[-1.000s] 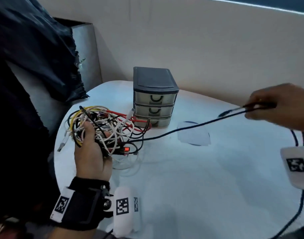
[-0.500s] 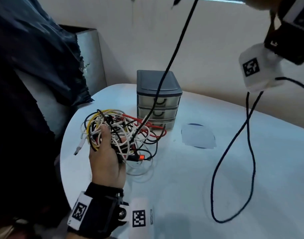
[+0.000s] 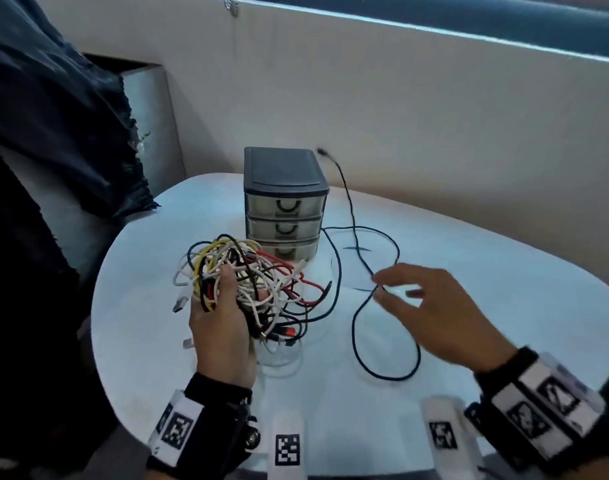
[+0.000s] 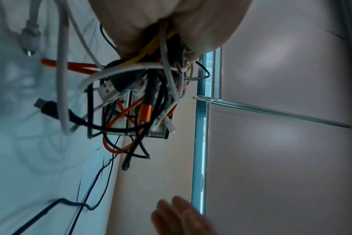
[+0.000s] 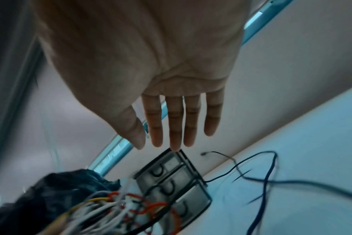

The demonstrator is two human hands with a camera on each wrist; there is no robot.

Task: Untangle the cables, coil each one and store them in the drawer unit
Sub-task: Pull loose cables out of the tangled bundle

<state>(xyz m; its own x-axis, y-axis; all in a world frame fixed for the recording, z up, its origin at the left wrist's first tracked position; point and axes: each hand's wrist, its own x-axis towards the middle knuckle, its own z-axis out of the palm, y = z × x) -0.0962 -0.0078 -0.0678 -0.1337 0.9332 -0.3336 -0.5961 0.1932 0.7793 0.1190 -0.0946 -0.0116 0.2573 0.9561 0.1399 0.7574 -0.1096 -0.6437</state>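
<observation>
Since last frame our right hand dropped the black cable mid-frame, fingers spread; left hand clutches the tangle, risking re-snagging it

A second ago my right hand pinched the black cable and drew it taut out of the tangle; half a second ago I had it lifted high above the table, the cable hanging from it. Now that hand is down low over the table with fingers spread straight, holding nothing. The black cable is out of the bundle, lying in loose loops on the table right of the drawer unit, one end still up in the air beside it.
</observation>
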